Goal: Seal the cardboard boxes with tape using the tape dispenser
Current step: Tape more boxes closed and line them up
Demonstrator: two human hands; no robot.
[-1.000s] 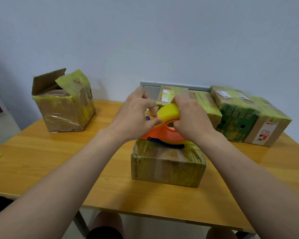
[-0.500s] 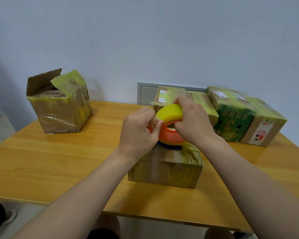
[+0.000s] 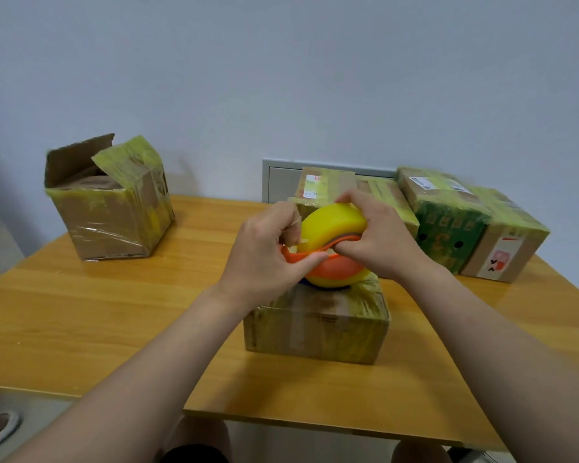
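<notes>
A small cardboard box (image 3: pixel 318 324) wrapped in yellowish tape lies in the middle of the wooden table (image 3: pixel 114 315). Just above its top I hold an orange tape dispenser (image 3: pixel 335 269) carrying a yellow tape roll (image 3: pixel 331 222). My right hand (image 3: pixel 378 238) grips the roll and dispenser from the right. My left hand (image 3: pixel 264 252) pinches the dispenser's left end, where the tape's loose end shows between thumb and fingers.
A taller box (image 3: pixel 111 202) with open flaps stands at the table's back left. Several taped boxes (image 3: pixel 462 222) lie in a row at the back right against the wall. A grey panel (image 3: pixel 281 178) sits behind them. My knees show below the table's front edge.
The dispenser has tilted, its roll now facing up and left. My left hand moved from the far side onto the dispenser's left end and pinches there. The view shifted slightly.
</notes>
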